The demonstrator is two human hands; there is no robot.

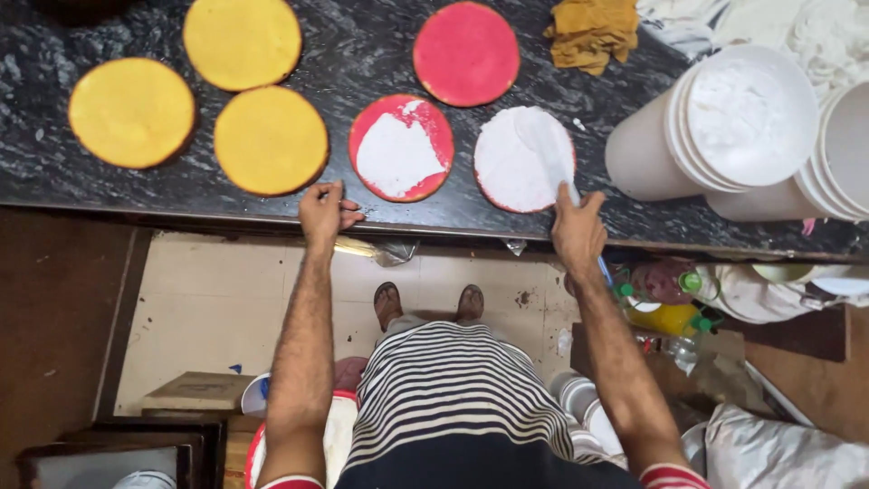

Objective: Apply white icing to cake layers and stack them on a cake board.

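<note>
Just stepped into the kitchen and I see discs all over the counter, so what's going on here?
A person stands at a dark stone counter spreading white cream. The right hand holds a spatula on a red cake layer almost fully covered in white. The left hand rests on the counter edge. Beside it, another red layer is partly covered, a third is bare, and three yellow layers are uncoated.

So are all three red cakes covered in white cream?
No. The far red cake is bare, the middle one partly covered, and only the near one fully white.
</note>
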